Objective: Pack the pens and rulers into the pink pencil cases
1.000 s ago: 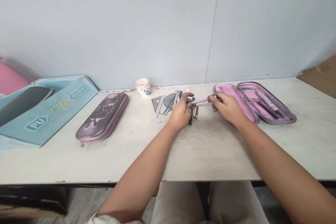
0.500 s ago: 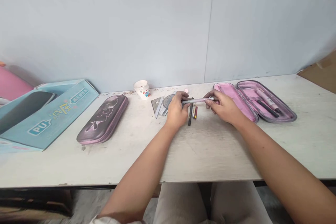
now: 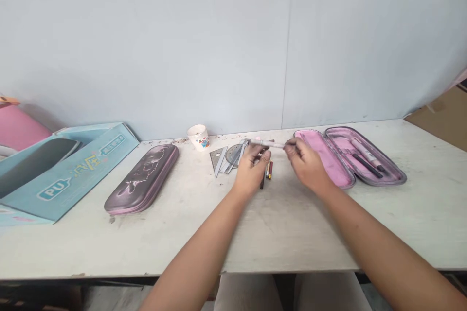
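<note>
Two hands work above the table (image 3: 310,233): the pale pink pen (image 3: 268,143) has shifted leftward, away from the open pencil case (image 3: 383,177), its end now pinched by the right hand (image 3: 306,165), while blur hides whether the curled fingers (image 3: 262,154) of the left hand (image 3: 251,170) grip it.

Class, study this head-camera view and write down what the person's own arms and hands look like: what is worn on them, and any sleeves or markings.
Both the left forearm and the right forearm are bare, with no sleeve in this view. The left hand and right hand are ungloved. No watch, bracelet or ring can be made out, though the right hand is blurred.
</note>
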Demonstrator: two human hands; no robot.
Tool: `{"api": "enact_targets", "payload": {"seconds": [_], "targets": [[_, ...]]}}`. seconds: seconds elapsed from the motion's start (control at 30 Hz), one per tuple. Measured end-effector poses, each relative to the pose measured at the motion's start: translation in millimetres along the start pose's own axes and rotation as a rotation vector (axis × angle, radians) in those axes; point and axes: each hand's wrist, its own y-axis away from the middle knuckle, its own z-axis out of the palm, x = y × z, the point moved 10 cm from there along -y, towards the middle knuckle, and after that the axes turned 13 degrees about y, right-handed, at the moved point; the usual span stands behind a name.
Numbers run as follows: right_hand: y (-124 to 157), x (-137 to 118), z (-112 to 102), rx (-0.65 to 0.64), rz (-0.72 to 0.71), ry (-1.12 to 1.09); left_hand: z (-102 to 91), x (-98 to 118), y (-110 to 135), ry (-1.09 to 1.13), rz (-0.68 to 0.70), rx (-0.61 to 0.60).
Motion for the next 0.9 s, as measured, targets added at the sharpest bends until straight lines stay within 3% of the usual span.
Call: {"api": "enact_targets", "payload": {"seconds": [0.1,0.17,0.23,0.3,0.43,0.57,0.73,0.9], "targets": [[7.9,-15.0,27.4,-0.176,-0.08,0.078,14.3,-21.6,4.3,0.457,-0.218,0.007],[8.9,-11.8,32.8,-0.22,-0.043,0.034,11.7,-28.9,5.6,0.56,-0.27,0.077],[5.1,0.6,28.0,-0.202,0.051,-0.113,2.3,-32.7,5.6,0.478,-0.277,0.143],[-1.2,14.7,18.1,-0.146,0.132,-0.31,-2.0,-33.9,5.0,0.252,-0.28,0.12],[-13.6,28.8,-12.0,0.084,0.129,-0.582,16.5,-32.2,7.5,-0.22,-0.243,-0.123],[-16.1,28.8,-32.4,0.27,0.078,-0.725,39.1,-26.1,14.1,-0.419,-0.173,-0.297],[-13.9,23.9,-30.3,0.257,0.084,-0.793,43.2,-22.8,14.9,-0.49,-0.151,-0.313],[-9.5,1.3,-21.7,0.111,-0.021,-0.546,38.9,-26.8,14.6,-0.529,-0.15,-0.299]]}}
